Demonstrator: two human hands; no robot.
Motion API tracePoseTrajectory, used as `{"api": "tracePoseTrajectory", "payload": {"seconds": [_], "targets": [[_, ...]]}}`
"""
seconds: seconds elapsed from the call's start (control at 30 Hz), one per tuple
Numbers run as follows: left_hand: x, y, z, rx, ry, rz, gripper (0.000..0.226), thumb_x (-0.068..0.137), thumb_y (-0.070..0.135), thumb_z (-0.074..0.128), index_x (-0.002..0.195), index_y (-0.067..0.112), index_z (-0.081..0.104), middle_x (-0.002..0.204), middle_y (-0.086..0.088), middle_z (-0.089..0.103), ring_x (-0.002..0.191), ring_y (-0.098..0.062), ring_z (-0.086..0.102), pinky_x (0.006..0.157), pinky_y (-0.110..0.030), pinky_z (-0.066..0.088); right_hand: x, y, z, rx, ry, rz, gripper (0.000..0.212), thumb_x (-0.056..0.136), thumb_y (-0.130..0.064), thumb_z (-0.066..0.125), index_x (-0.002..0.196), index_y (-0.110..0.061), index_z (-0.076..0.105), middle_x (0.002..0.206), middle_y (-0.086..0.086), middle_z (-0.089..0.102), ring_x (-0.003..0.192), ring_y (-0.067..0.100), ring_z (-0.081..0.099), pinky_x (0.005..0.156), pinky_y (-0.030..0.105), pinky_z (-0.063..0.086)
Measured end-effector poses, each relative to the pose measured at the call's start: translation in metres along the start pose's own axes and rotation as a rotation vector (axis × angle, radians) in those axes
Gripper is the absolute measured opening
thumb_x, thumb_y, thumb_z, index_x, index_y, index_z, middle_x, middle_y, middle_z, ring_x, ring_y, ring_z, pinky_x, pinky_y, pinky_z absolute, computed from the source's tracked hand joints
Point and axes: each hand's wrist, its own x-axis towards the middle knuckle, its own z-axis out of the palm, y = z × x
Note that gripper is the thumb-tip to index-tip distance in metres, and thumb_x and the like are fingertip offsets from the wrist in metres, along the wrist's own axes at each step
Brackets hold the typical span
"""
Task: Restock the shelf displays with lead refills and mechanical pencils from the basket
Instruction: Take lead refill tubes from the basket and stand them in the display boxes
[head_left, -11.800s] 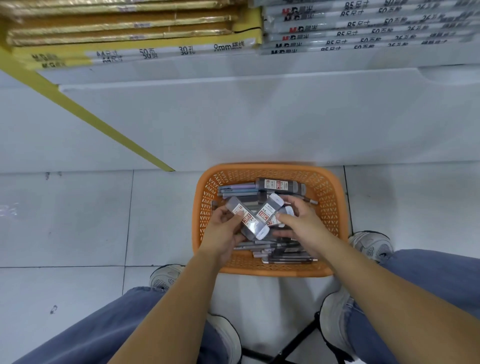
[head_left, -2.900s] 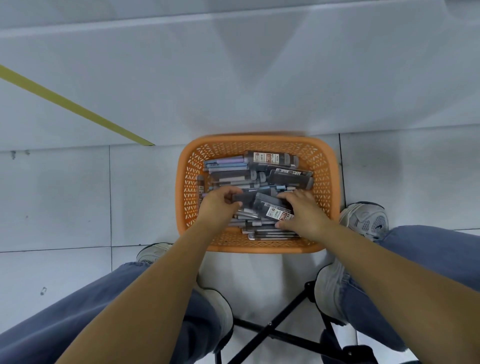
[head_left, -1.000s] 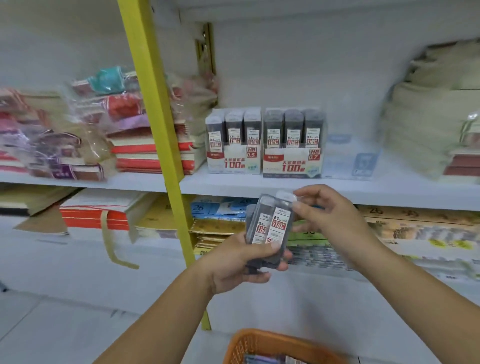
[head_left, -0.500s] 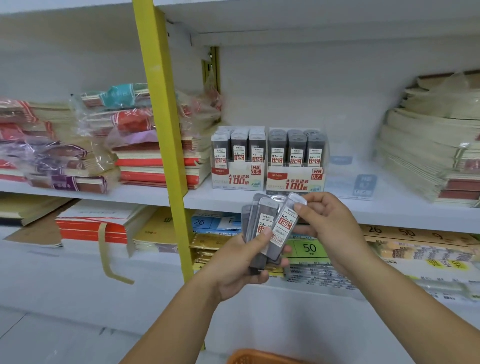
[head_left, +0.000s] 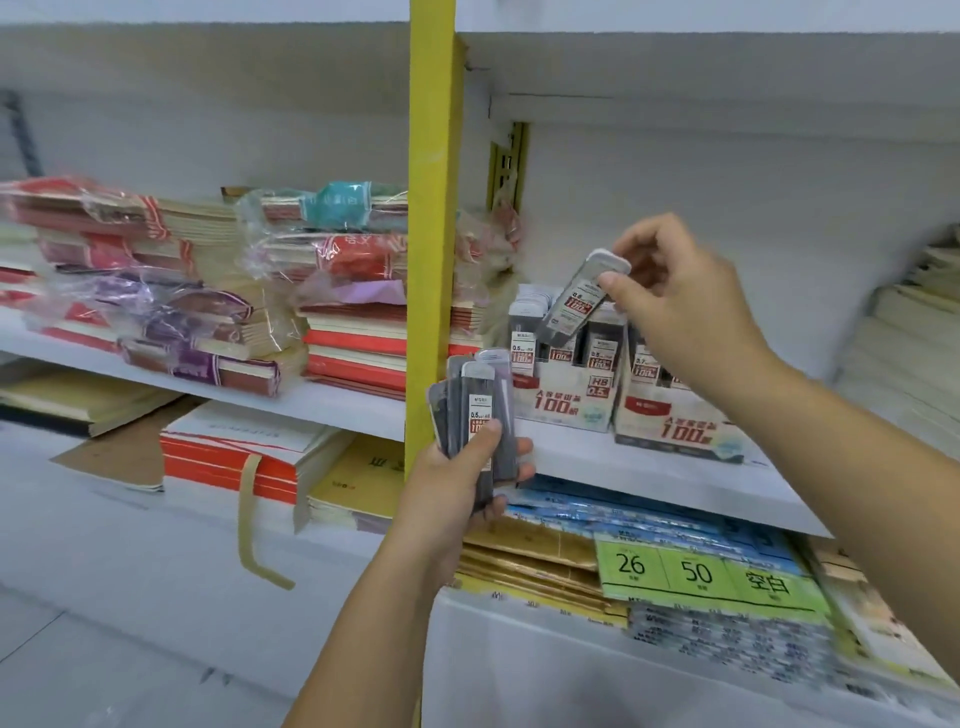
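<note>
My left hand (head_left: 457, 488) grips a fanned bunch of grey lead refill cases (head_left: 478, 405) upright in front of the yellow shelf post. My right hand (head_left: 675, 301) pinches one lead refill case (head_left: 579, 304) by its white cap, tilted, just above the HB 0.5 display box (head_left: 566, 400). That white box stands on the middle shelf with refill cases upright in it. A second display box (head_left: 670, 421), marked 0.7, stands right beside it. The basket is out of view.
A yellow upright post (head_left: 431, 208) divides the shelving. Stacks of wrapped notebooks (head_left: 218, 291) fill the middle shelf (head_left: 649, 473) on the left, paper stacks (head_left: 904, 353) sit far right. Binder packs and a green label (head_left: 696, 571) lie on the shelf below.
My right hand has pulled one case out of the bunch and lifted it up and right to above the 0.5 box. The view has moved closer to the shelf.
</note>
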Motion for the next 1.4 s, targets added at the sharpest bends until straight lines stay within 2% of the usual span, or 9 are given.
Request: {"api": "tracePoseTrajectory", "payload": {"seconds": [0.3,0.47,0.6,0.67,0.87,1.07,1.23,1.33,1.4], "targets": [[0.009,0.007,-0.017,-0.042,-0.018,0.020,0.027,0.096,0.041,0.060,0.117,0.025,0.063,0.103,0.001,0.078,0.094,-0.016,0.075,0.061,-0.023,0.056,0.025,0.013,0.042,-0.160,-0.241,0.070,0.012,0.086,-0.029,0.070,0.091,-0.031,0.059,0.093,-0.009,0.062,0.083,0.009,0.060,0.068,0.022,0.047],[0.005,0.010,-0.015,-0.051,-0.102,0.016,0.027,0.092,0.042,0.064,0.116,0.029,0.063,0.107,-0.001,0.078,0.100,-0.020,0.074,0.065,-0.024,0.057,0.009,0.010,0.050,-0.430,-0.205,-0.061,0.034,0.093,-0.027,0.061,0.127,-0.022,0.060,0.108,-0.002,0.049,0.092,0.013,0.053,0.082,0.033,0.049],[-0.002,0.014,-0.010,-0.042,-0.208,0.013,0.041,0.086,0.047,0.066,0.123,0.030,0.059,0.111,-0.003,0.077,0.102,-0.021,0.074,0.065,-0.023,0.058,-0.028,-0.002,0.048,-0.038,-0.279,0.022,0.038,0.095,-0.033,0.056,0.133,-0.035,0.054,0.099,-0.015,0.058,0.081,-0.001,0.054,0.071,0.015,0.043],[-0.006,0.014,-0.006,-0.037,-0.249,0.007,0.045,0.085,0.047,0.066,0.125,0.028,0.059,0.112,-0.004,0.076,0.101,-0.022,0.074,0.064,-0.022,0.058,-0.042,-0.003,0.047,0.202,-0.394,0.179,0.040,0.094,-0.025,0.060,0.131,-0.038,0.053,0.089,-0.013,0.068,0.074,0.003,0.061,0.067,0.017,0.050],[-0.010,0.012,0.004,-0.072,-0.287,-0.018,0.046,0.087,0.042,0.065,0.129,0.025,0.058,0.117,-0.005,0.074,0.106,-0.025,0.072,0.065,-0.027,0.060,-0.048,0.003,0.027,0.533,-0.323,0.383,0.031,0.093,-0.005,0.060,0.116,-0.027,0.057,0.071,0.000,0.071,0.052,0.014,0.063,0.043,0.020,0.044],[-0.010,0.012,0.007,-0.106,-0.226,-0.046,0.029,0.081,0.038,0.073,0.109,0.030,0.074,0.115,-0.001,0.075,0.102,-0.021,0.073,0.062,-0.026,0.059,-0.050,0.011,0.020,0.417,-0.358,0.302,0.014,0.096,-0.034,0.055,0.109,-0.030,0.052,0.091,-0.003,0.071,0.070,0.013,0.065,0.061,0.022,0.051],[-0.010,0.011,0.010,-0.088,-0.159,-0.016,0.032,0.076,0.041,0.077,0.106,0.030,0.077,0.093,-0.002,0.076,0.080,-0.011,0.070,0.056,-0.022,0.052,-0.052,0.020,0.019,0.471,-0.369,0.376,0.032,0.103,-0.025,0.042,0.131,-0.040,0.046,0.105,-0.013,0.072,0.081,0.013,0.068,0.074,0.027,0.054],[-0.010,0.009,0.010,-0.087,-0.166,0.008,0.035,0.077,0.043,0.075,0.110,0.030,0.075,0.103,0.000,0.077,0.090,-0.014,0.074,0.059,-0.023,0.055,-0.052,0.026,0.019,0.488,-0.362,0.389,0.031,0.102,-0.024,0.045,0.129,-0.039,0.041,0.108,-0.012,0.072,0.093,0.017,0.070,0.087,0.041,0.054],[-0.009,0.007,0.010,-0.098,-0.172,0.010,0.040,0.077,0.043,0.074,0.114,0.030,0.070,0.109,0.001,0.077,0.098,-0.020,0.075,0.060,-0.023,0.057,-0.053,0.026,0.020,0.523,-0.334,0.388,0.021,0.100,-0.022,0.049,0.121,-0.028,0.048,0.104,-0.009,0.074,0.094,0.015,0.071,0.083,0.035,0.056]]}}
